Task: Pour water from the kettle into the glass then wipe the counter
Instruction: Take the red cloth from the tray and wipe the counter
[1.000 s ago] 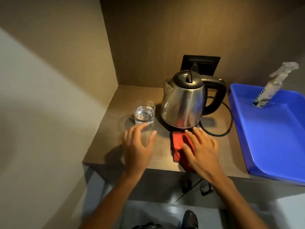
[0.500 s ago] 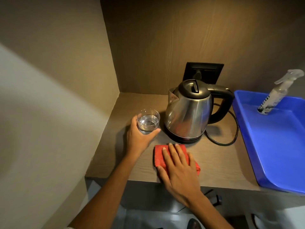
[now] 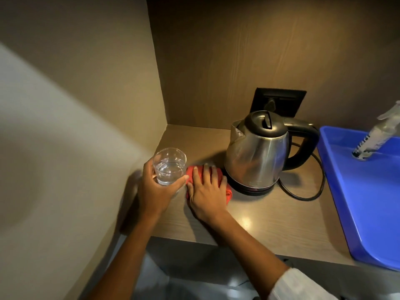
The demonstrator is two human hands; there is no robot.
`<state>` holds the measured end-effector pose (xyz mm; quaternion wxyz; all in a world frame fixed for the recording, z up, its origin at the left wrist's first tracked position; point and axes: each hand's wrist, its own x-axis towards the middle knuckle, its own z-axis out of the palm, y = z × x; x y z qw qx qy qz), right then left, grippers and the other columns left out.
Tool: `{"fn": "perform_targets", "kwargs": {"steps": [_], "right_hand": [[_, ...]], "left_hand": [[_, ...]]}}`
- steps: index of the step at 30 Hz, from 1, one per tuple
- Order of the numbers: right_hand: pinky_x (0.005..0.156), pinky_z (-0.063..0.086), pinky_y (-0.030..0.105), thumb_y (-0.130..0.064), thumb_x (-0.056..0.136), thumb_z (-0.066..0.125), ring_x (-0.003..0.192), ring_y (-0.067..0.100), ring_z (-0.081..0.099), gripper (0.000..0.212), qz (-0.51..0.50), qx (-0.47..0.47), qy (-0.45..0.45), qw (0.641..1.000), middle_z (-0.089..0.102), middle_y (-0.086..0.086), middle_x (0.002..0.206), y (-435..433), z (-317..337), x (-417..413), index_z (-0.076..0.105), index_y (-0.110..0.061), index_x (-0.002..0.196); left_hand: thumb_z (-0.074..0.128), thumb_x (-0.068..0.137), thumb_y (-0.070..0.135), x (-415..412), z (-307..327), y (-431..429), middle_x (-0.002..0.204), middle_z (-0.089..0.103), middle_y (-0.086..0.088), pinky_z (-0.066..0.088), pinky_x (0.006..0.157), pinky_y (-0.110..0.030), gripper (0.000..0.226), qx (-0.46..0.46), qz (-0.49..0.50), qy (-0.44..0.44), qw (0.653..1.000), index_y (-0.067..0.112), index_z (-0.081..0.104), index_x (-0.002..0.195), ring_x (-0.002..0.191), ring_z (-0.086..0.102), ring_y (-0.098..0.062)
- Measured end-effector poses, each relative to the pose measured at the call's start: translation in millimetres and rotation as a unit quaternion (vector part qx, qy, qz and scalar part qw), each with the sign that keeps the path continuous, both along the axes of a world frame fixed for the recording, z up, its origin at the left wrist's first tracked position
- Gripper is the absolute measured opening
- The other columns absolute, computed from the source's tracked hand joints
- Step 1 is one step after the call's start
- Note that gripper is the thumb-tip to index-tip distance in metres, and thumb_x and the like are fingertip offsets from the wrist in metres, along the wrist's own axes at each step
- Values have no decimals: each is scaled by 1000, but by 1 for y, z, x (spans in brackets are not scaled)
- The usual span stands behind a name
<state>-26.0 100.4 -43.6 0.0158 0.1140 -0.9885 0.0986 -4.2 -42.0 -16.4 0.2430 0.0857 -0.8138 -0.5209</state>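
- Counter (image 3: 270,215): hard and flat, bare patch in front to wipe.
- Kettle (image 3: 257,152): upright on its base, spout toward the glass; heavy, take by the handle.
- My right hand (image 3: 207,191): flat, fingers spread, pressing the red cloth (image 3: 228,192); soft, bunches easily.
- My left hand (image 3: 155,189): wrapped round the glass (image 3: 169,166), partly full; slippery, fragile, grip low.

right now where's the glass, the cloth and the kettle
glass (image 3: 170,167), head view, on its clear front wall at the water.
cloth (image 3: 191,172), head view, on the red upper-left corner beside the fingers.
kettle (image 3: 257,154), head view, on the steel body.
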Motion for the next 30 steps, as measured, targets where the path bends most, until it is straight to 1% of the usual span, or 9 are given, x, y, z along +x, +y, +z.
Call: {"fn": "perform_targets", "kwargs": {"steps": [2,4,6,13,19,23,26,28,30], "right_hand": [[113,9,59,-46,102,22,145,38,15,59,21,18,-13,1000,23,17,160,-10,6,-16,19,-20,154],[113,9,59,-47,101,24,144,39,16,57,66,33,-15,997,21,16,161,-17,10,-22,20,-25,154],[113,9,60,-50,101,24,145,37,16,55,127,43,-11,991,19,13,162,-19,10,-16,23,-32,153],[112,15,56,-54,99,26,146,30,22,49,243,19,1,970,30,4,160,7,5,41,39,-41,145],[109,23,52,-57,99,19,146,26,24,52,153,10,-1,988,29,2,161,73,0,75,28,-44,149],[109,20,51,-58,98,21,148,22,20,53,21,5,3,1000,26,-1,162,125,1,85,30,-46,148],[113,7,47,-63,96,18,149,14,10,56,12,-62,-29,998,20,-5,163,143,8,82,28,-44,149],[110,12,44,-60,96,28,142,17,30,55,-61,-143,17,988,42,1,153,152,18,80,45,-35,142],[102,24,45,-57,94,38,124,23,44,48,-181,-132,55,973,58,9,130,163,26,75,62,-25,121]], "left_hand": [[94,56,34,8,3,-8,127,60,2,52,86,-14,90,-3,21,10,1000,19,51,133,111,59,-18],[95,55,31,15,4,-15,122,59,3,42,77,3,88,-12,52,16,998,13,54,131,107,57,-15],[94,56,32,23,5,-20,121,57,6,36,71,9,88,-13,69,7,997,14,54,131,106,55,-12],[93,59,33,31,9,-14,130,60,-4,43,76,-8,90,-29,65,1,997,14,50,136,111,56,-15],[94,59,32,29,8,18,130,60,-3,51,85,-17,89,-10,28,1,1000,17,48,134,112,58,-15],[95,58,26,23,1,36,123,56,5,47,74,-2,85,22,-9,-1,1000,24,47,129,103,58,-8],[93,58,35,21,-6,45,127,57,1,57,86,-27,89,17,-20,-19,999,24,46,132,113,58,-17],[92,55,44,18,-10,48,128,58,0,58,90,-42,92,6,-22,-26,999,24,46,132,114,58,-20],[86,51,58,15,-11,50,129,59,-2,58,90,-47,98,-6,-21,-40,999,24,45,133,116,58,-22]]}}
